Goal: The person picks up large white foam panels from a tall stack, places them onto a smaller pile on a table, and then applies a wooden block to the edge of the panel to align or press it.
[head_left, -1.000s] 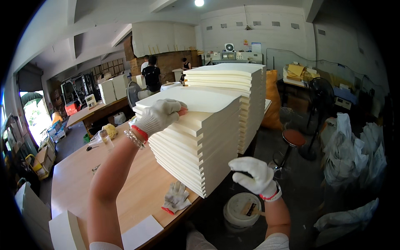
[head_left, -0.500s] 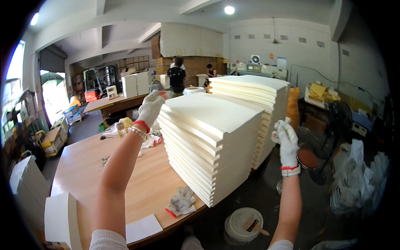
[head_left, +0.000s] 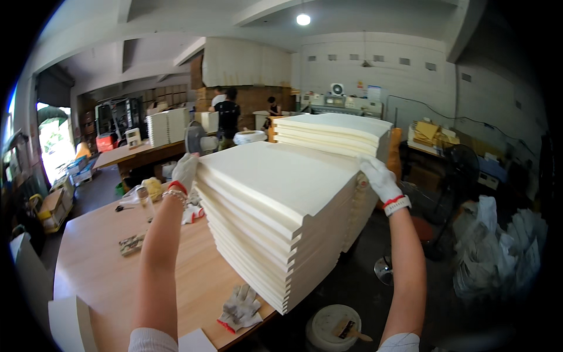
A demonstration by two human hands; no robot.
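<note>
A tall stack of thick cream-white paper blocks rises in front of me, its layers staggered at the near edge. My left hand, in a white knit glove with a red cuff, is closed at the far left corner of the top block; its fingers are partly hidden. Across the stack, my right hand wears a similar glove and grips the right corner, fingers over the upper edge and thumb against the side. Behind stands a second paper stack. A loose grey-white glove lies near the table's front edge.
The wooden table carries a clear jar, scissors and a small patterned object. A lidded white bucket with a brush stands below right. Plastic bags and a black fan are rightward. People work farther back.
Both hands have come down from the air onto the top block's left and right corners. The view has shifted, and the near stack's upper layers appear turned or displaced.
</note>
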